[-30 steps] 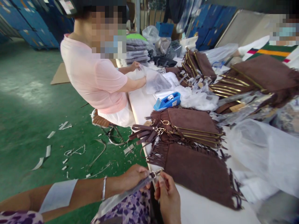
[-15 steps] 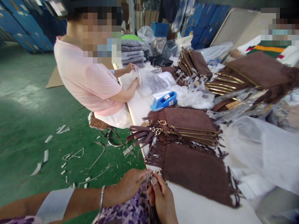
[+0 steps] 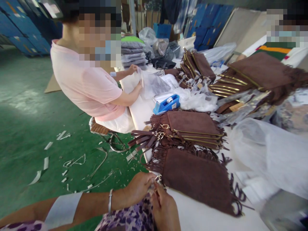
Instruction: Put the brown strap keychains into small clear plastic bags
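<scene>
A brown fringed pouch [image 3: 197,179] lies flat at the near side of the white table. At its near left corner is a small metal ring [image 3: 158,177]. My left hand [image 3: 137,190] comes from the left, its thumb and fingers pinched on a small metal clasp beside the ring. My right hand [image 3: 165,205] meets it from below, fingertips closed at the same clasp. My fingers partly cover the clasp, so whether it is hooked on the ring cannot be told. Just beyond lies a stack of similar pouches [image 3: 192,123] with gold zips and wrist straps [image 3: 144,138].
A blue tape dispenser [image 3: 166,104] stands beyond the stack. A seated co-worker in a pink shirt [image 3: 84,83] handles a clear plastic bag [image 3: 154,84]. More brown pouches [image 3: 260,72] and plastic bags [image 3: 269,150] lie on the right. Scraps litter the green floor [image 3: 79,173].
My hands stay together at the pouch's corner, with the right fingers shifted slightly lower. The whole view has drifted a little; the pouches lie as before.
</scene>
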Demonstrator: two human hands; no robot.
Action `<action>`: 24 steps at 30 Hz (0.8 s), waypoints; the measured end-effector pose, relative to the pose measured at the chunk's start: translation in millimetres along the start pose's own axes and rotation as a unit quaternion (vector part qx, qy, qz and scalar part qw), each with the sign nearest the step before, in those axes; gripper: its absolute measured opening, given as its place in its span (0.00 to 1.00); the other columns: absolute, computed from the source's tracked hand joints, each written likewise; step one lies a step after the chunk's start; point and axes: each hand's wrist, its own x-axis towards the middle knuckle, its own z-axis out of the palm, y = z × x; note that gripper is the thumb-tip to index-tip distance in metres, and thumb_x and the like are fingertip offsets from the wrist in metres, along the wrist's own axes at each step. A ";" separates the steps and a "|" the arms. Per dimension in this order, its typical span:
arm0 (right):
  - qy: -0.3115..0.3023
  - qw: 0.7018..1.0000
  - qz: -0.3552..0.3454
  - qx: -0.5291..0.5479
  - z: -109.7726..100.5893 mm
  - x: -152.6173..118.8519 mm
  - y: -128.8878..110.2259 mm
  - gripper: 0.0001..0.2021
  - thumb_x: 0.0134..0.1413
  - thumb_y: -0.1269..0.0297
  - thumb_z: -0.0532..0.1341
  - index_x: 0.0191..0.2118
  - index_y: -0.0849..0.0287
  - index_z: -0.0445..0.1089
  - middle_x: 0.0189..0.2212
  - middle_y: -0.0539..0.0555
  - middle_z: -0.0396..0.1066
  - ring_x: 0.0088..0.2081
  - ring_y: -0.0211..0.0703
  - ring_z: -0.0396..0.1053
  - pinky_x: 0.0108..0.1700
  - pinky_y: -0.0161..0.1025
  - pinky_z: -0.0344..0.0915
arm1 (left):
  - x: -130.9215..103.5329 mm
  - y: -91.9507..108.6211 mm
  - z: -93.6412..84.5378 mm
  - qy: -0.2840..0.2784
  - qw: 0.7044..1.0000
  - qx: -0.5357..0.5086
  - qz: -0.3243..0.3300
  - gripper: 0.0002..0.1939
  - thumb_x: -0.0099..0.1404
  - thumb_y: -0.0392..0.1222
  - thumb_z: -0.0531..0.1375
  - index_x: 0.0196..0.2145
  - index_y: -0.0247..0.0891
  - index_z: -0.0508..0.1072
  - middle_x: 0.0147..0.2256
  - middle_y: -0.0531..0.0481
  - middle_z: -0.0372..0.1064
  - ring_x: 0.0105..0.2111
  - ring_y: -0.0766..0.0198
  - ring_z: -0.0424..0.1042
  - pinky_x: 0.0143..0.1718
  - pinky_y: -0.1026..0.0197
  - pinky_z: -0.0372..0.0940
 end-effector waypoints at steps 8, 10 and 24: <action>0.024 0.996 0.037 -0.083 -3.3 2.8 -11.4 0.15 0.61 0.55 0.49 0.37 0.52 0.71 0.30 0.53 0.76 0.32 0.48 0.73 0.32 0.37 0.59 | 8.5 -5.8 5.1 0.021 0.997 -0.047 -0.059 0.21 0.68 0.52 0.50 0.34 0.35 0.76 0.31 0.48 0.73 0.34 0.58 0.70 0.35 0.63 0.62; 0.035 0.992 0.037 -0.119 -5.3 3.9 -14.7 0.14 0.62 0.55 0.48 0.36 0.51 0.69 0.29 0.52 0.75 0.30 0.48 0.73 0.32 0.37 0.57 | 10.4 -5.6 4.8 0.028 0.996 -0.048 -0.067 0.19 0.67 0.49 0.50 0.36 0.35 0.76 0.32 0.48 0.73 0.35 0.58 0.70 0.37 0.62 0.62; -0.039 0.980 -0.027 -0.193 -12.2 7.9 -2.0 0.10 0.65 0.64 0.49 0.40 0.53 0.67 0.31 0.51 0.77 0.33 0.46 0.76 0.32 0.36 0.58 | 12.0 -11.7 8.4 0.040 0.993 -0.078 -0.075 0.14 0.65 0.44 0.50 0.37 0.36 0.74 0.32 0.50 0.72 0.34 0.60 0.71 0.35 0.62 0.63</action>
